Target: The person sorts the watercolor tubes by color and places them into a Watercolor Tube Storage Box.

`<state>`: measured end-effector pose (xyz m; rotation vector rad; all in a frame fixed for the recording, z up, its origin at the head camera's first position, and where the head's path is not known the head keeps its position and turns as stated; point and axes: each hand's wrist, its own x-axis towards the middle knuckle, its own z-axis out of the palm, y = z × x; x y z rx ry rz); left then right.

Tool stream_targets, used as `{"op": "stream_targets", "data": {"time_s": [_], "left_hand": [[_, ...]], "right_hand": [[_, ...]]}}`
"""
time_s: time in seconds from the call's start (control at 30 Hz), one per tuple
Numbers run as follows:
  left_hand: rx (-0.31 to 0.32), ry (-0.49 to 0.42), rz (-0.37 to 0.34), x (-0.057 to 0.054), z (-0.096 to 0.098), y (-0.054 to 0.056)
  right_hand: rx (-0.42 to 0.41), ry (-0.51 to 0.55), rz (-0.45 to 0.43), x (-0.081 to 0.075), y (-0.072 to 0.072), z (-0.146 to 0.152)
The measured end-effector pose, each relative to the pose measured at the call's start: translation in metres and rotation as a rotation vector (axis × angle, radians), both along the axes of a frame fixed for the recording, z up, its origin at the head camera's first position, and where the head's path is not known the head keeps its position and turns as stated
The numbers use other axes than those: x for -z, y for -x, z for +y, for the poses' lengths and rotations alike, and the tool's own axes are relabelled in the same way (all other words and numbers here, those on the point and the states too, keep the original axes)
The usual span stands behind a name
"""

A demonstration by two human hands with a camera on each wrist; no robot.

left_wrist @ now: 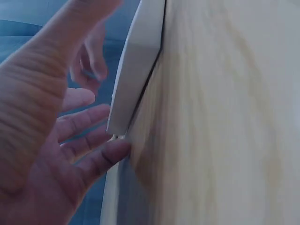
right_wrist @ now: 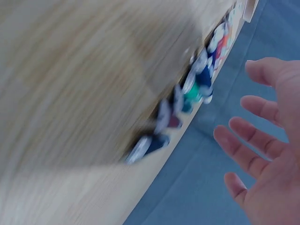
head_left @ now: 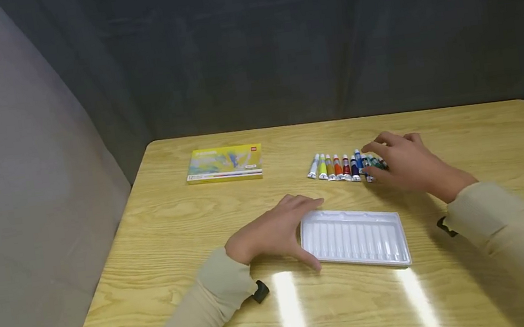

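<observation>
A white plastic tray (head_left: 356, 236) with long moulded slots lies near the middle of the table. My left hand (head_left: 278, 230) is spread at its left end, the thumb by the front edge and the fingers by the back corner. In the left wrist view, the left fingertips (left_wrist: 117, 149) are right at the corner of the tray (left_wrist: 136, 70). Behind the tray, several small paint tubes (head_left: 338, 167) in many colours lie in a row. My right hand (head_left: 406, 166) hovers over the row's right end, partly hiding it. Loosely spread fingers (right_wrist: 253, 136) show in the right wrist view, apart from the tubes.
A flat yellow box (head_left: 224, 164) with a printed lid lies at the back left of the wooden table (head_left: 183, 284). Dark cloth (head_left: 237, 50) hangs behind the table, and a grey cloth (head_left: 22, 189) hangs along the left side.
</observation>
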<state>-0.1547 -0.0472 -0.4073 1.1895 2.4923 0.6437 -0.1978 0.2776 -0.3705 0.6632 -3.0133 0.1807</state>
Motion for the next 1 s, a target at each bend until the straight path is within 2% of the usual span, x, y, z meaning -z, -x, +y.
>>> {"op": "stream_targets", "data": {"time_s": [0.13,0.23,0.4,0.53,0.67,0.83,1.0], "left_hand": [[0.019,-0.018,-0.004,0.005,0.006,-0.001],[0.031,-0.036,-0.005,0.011,0.008,0.0],[0.029,-0.054,-0.045,0.02,0.01,-0.001],[0.025,-0.052,-0.061,0.022,0.014,-0.004],[0.016,-0.058,-0.057,0.022,0.015,-0.006],[0.014,-0.076,-0.044,0.022,0.016,-0.007],[0.019,-0.083,-0.037,0.021,0.018,-0.007]], "right_hand": [[-0.036,-0.013,-0.033,0.0,0.01,-0.018],[-0.094,-0.011,-0.028,0.001,0.018,-0.03],[-0.202,0.017,-0.024,0.008,0.031,-0.052],[-0.242,0.011,-0.045,0.015,0.035,-0.066],[-0.281,-0.007,-0.024,0.019,0.038,-0.075],[-0.318,0.016,0.008,0.018,0.041,-0.082],[-0.321,-0.009,0.039,0.016,0.045,-0.084]]}}
